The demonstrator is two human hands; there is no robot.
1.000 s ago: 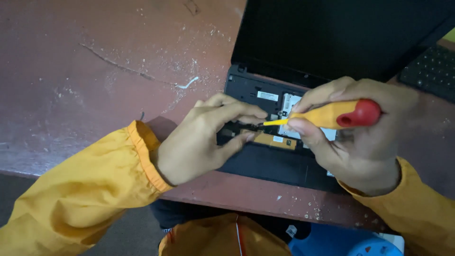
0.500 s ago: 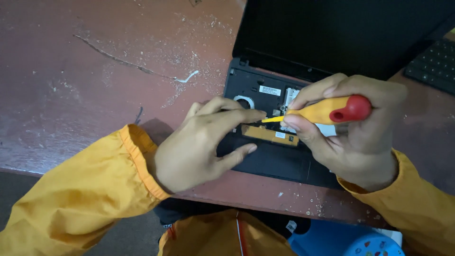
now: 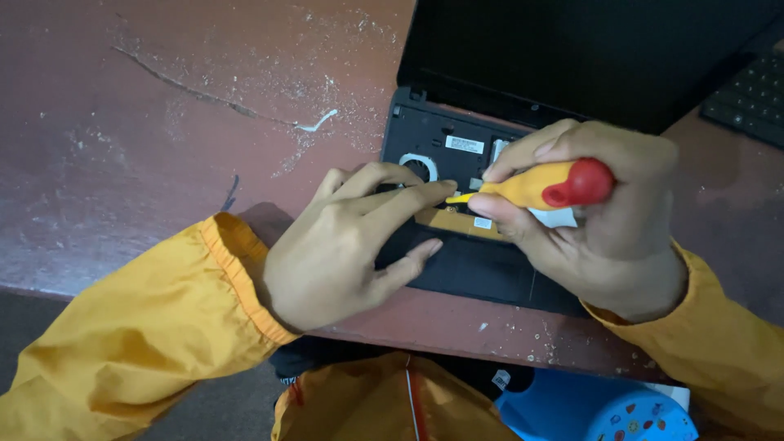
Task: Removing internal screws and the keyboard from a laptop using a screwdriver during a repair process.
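Yellow-handled screwdriver point(image 3: 539, 186) gripped by right hand point(image 3: 600, 216) — left hand point(image 3: 343, 245) half-curled, steadying laptop point(image 3: 457, 155).

Yellow screwdriver point(image 3: 531, 186) with a red cap, black laptop point(image 3: 457, 147) showing a tan strip inside, reddish-brown desk point(image 3: 163, 122) flecked white, mustard-yellow sleeves point(image 3: 147, 327).

Left hand point(image 3: 343, 245) lies flat, fingers extended; right hand point(image 3: 596, 220) is curled in a grip.

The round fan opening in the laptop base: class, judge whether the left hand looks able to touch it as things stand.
Probably yes. The left hand rests on the laptop base, its fingers just below the round fan opening, which lies uncovered. The screwdriver in the right hand sits to the side.
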